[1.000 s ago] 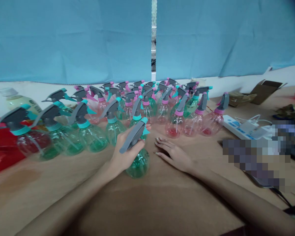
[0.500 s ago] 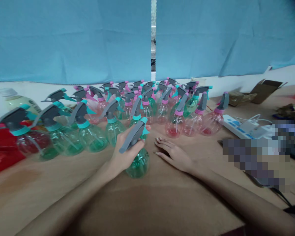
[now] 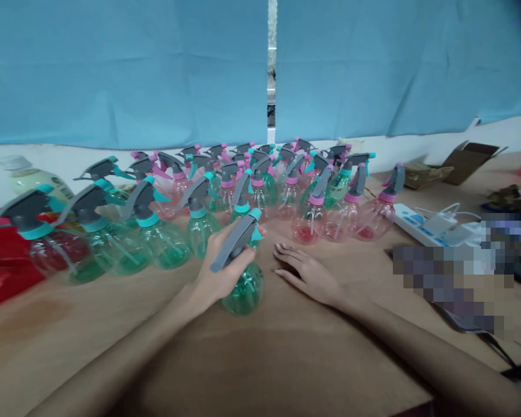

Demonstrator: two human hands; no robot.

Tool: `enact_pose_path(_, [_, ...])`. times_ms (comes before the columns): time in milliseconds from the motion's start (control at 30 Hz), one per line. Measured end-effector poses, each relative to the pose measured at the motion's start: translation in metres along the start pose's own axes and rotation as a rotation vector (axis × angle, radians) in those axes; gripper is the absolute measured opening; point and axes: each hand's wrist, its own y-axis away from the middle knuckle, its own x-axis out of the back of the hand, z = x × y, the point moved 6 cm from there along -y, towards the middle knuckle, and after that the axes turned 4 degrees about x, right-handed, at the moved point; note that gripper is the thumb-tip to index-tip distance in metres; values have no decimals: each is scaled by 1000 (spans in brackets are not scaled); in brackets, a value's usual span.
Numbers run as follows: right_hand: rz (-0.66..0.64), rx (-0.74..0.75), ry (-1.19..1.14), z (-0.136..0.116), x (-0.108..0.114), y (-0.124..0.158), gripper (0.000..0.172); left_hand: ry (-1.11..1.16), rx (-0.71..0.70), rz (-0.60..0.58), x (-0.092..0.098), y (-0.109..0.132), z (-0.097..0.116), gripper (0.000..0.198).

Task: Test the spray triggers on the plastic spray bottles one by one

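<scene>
My left hand [image 3: 223,266] is wrapped round the neck of a green spray bottle [image 3: 244,294] with a grey and turquoise trigger head. The bottle is upright at the front middle of the table, and its neck is hidden by my fingers. To its right, my right hand [image 3: 308,272] rests palm down on the tabletop, fingers stretched out and holding nothing. Just beyond that hand stands a pink spray bottle [image 3: 306,230]. Left of my left hand is a row of green spray bottles, among them one with a turquoise collar [image 3: 162,246].
Several more pink and green spray bottles crowd the back of the table [image 3: 260,359]. At the right are a white power strip [image 3: 410,223] with chargers, a blurred-out patch and an open cardboard box [image 3: 471,162]. Red plastic [image 3: 8,272] and a large pale bottle [image 3: 35,179] are at the left.
</scene>
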Motion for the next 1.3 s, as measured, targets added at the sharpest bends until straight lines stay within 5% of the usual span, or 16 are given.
enact_pose_path(1300, [-28,-1,27,1,-3,0,49,46,-2,30,-1,2,3,25])
